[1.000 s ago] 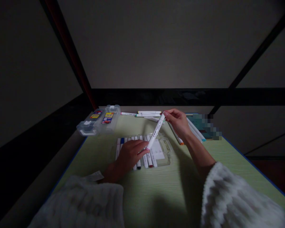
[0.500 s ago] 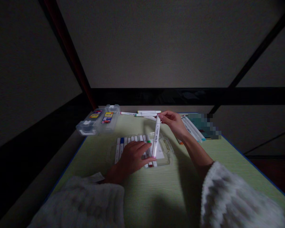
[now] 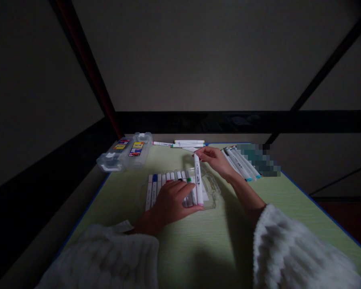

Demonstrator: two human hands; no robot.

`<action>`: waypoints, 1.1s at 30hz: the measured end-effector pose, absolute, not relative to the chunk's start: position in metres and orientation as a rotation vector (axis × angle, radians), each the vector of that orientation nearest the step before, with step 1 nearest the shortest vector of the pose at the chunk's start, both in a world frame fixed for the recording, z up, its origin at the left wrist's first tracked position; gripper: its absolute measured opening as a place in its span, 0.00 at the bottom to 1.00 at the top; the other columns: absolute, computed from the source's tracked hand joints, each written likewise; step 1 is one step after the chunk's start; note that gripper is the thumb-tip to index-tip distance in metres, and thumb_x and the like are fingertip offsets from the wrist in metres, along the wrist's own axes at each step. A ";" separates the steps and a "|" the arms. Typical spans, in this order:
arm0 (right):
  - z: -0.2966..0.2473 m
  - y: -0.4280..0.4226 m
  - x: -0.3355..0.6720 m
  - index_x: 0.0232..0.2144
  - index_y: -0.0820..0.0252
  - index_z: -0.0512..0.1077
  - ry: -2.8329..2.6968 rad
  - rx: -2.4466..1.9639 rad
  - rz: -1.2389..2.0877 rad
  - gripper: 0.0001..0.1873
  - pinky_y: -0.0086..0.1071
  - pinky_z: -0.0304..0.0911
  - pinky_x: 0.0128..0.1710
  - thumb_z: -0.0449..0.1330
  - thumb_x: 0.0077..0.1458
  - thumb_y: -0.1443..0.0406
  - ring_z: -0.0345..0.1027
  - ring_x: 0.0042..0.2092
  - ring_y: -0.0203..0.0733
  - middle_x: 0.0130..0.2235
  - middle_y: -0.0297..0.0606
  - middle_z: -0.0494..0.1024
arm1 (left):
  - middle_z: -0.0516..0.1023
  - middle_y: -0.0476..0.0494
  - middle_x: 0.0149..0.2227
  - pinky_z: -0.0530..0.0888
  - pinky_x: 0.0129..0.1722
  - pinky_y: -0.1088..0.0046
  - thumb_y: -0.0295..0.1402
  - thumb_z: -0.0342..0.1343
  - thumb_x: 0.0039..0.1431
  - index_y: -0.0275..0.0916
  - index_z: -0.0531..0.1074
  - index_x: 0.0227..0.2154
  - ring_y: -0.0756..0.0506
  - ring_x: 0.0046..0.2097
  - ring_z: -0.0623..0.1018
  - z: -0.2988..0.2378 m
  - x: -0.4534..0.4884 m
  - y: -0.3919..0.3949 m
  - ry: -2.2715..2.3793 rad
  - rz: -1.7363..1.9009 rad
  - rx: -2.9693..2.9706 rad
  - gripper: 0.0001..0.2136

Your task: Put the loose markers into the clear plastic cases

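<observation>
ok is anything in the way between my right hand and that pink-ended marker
Nothing visible: the right hand holds the marker by its far end; the left hand is at its near end.

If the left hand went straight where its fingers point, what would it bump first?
Probably the marker in the right hand, just past the fingers of the left hand, though depth is hard to judge.

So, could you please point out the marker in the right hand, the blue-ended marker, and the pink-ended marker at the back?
Held marker [image 3: 198, 178], head view: middle of its white barrel.
Blue-ended marker [image 3: 153, 192], head view: white barrel.
Pink-ended marker [image 3: 163, 144], head view: white barrel.
</observation>
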State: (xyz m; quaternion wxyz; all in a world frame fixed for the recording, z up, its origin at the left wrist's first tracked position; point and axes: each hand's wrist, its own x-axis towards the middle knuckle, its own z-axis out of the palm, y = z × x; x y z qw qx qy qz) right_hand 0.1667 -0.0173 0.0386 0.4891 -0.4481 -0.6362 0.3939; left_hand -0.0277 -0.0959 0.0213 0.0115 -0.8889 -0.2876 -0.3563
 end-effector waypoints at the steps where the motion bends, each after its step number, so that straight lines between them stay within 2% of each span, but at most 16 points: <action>1: 0.038 -0.017 0.167 0.25 0.62 0.70 -1.548 -1.085 0.968 0.14 0.31 0.60 0.33 0.59 0.45 0.56 0.64 0.29 0.35 0.26 0.35 0.73 | 0.77 0.42 0.31 0.72 0.34 0.66 0.45 0.60 0.46 0.34 0.71 0.37 0.43 0.33 0.76 0.021 -0.028 -0.096 -0.901 -1.104 -2.776 0.20; 9: 0.026 -0.011 0.167 0.24 0.61 0.70 -1.574 -1.038 1.002 0.14 0.31 0.62 0.34 0.60 0.44 0.55 0.66 0.31 0.37 0.26 0.35 0.74 | 0.76 0.43 0.29 0.71 0.32 0.66 0.46 0.61 0.44 0.35 0.71 0.37 0.42 0.32 0.75 0.023 -0.026 -0.097 -0.968 -1.051 -2.806 0.21; 20: 0.015 -0.007 0.171 0.25 0.61 0.71 -1.647 -1.072 0.930 0.15 0.31 0.61 0.36 0.58 0.46 0.54 0.67 0.31 0.38 0.27 0.37 0.75 | 0.74 0.40 0.40 0.71 0.41 0.64 0.46 0.62 0.43 0.38 0.64 0.49 0.41 0.42 0.73 0.019 -0.026 -0.097 -1.203 -0.816 -3.013 0.31; 33: 0.008 -0.005 0.174 0.24 0.62 0.71 -1.665 -1.091 0.956 0.16 0.31 0.61 0.34 0.59 0.44 0.53 0.66 0.31 0.38 0.27 0.37 0.74 | 0.74 0.41 0.41 0.69 0.44 0.63 0.42 0.62 0.46 0.38 0.61 0.52 0.41 0.45 0.71 0.022 -0.025 -0.097 -1.168 -0.734 -3.109 0.31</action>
